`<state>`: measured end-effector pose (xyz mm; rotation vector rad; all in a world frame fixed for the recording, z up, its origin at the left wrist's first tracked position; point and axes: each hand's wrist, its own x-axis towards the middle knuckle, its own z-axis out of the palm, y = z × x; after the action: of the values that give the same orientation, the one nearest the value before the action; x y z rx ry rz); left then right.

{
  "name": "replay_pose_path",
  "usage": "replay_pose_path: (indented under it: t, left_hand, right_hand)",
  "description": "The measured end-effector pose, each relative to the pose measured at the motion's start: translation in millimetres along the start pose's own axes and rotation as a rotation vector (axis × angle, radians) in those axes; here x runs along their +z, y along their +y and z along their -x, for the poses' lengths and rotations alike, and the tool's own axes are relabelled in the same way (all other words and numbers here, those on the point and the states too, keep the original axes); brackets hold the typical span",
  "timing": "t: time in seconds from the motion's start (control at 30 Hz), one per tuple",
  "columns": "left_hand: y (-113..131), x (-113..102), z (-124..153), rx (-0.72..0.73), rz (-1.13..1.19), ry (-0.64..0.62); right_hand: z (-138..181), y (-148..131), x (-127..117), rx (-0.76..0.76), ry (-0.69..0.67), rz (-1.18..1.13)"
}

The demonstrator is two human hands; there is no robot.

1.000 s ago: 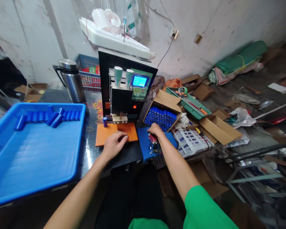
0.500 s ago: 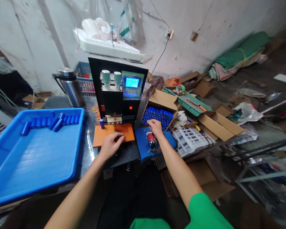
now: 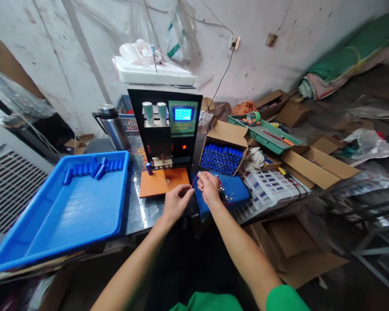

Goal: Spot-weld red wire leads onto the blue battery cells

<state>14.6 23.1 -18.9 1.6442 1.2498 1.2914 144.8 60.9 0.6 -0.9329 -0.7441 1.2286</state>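
Note:
Between my two hands runs a thin red wire (image 3: pixel 195 180). My right hand (image 3: pixel 209 188) pinches its upper end, and my left hand (image 3: pixel 178 201) has thumb and forefinger closed at its lower end. Both hands are just in front of the orange plate (image 3: pixel 154 185) of a black machine (image 3: pixel 155 142) with a lit screen. On that plate's left side a blue cylindrical cell (image 3: pixel 149 169) stands upright. Beside my right hand, a pile of red and black wires (image 3: pixel 226 195) lies on a blue pad (image 3: pixel 241 192), partly hidden by the hand.
A blue tray (image 3: pixel 81 211) on the left holds several blue cells along its back. Behind the pad, a cardboard box (image 3: pixel 228 129) is packed with more cells. A steel jug (image 3: pixel 114 129) stands behind the tray. A green tool tray (image 3: pixel 269 140) lies at the right.
My right hand has lifted a red wire off the pile and moved left. My left hand has left the orange plate, moving right to meet it. The camera view has shifted.

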Motion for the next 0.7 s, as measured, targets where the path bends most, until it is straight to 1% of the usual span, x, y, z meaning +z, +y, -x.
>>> replay_pose_path:
  t: [0.07, 0.17, 0.23, 0.27, 0.37, 0.43, 0.53, 0.63, 0.67, 0.7]
  left_hand:
    - [0, 3, 1, -0.073, 0.068, 0.017]
    - [0, 0, 3, -0.163, 0.199, 0.006]
    - [1, -6, 4, -0.182, 0.242, -0.013]
    - [1, -10, 5, -0.176, 0.237, -0.02]
    - [2, -22, 4, -0.132, 0.131, -0.05]
    - [3, -29, 3, -0.108, 0.023, -0.089]
    - [4, -39, 4, -0.074, -0.111, -0.157]
    - [3, -47, 5, -0.048, -0.168, -0.224]
    - [1, -51, 4, -0.046, -0.166, -0.213]
    - [-2, -55, 1, -0.048, -0.16, -0.159]
  right_hand:
    - [6, 6, 5, 0.005, -0.005, -0.014]
    - [11, 12, 7, 0.007, -0.016, -0.008]
    - [13, 13, 6, 0.001, -0.067, 0.046]
    - [14, 13, 4, -0.008, -0.119, 0.096]
    - [17, 11, 1, -0.063, -0.314, 0.288]
    - [19, 11, -1, -0.109, -0.402, 0.385]
    - [20, 14, -2, -0.149, -0.45, 0.456]
    - [22, 17, -3, -0.165, -0.46, 0.502]
    - [22, 18, -4, -0.174, -0.452, 0.51]
    - [23, 19, -5, -0.184, -0.435, 0.512]
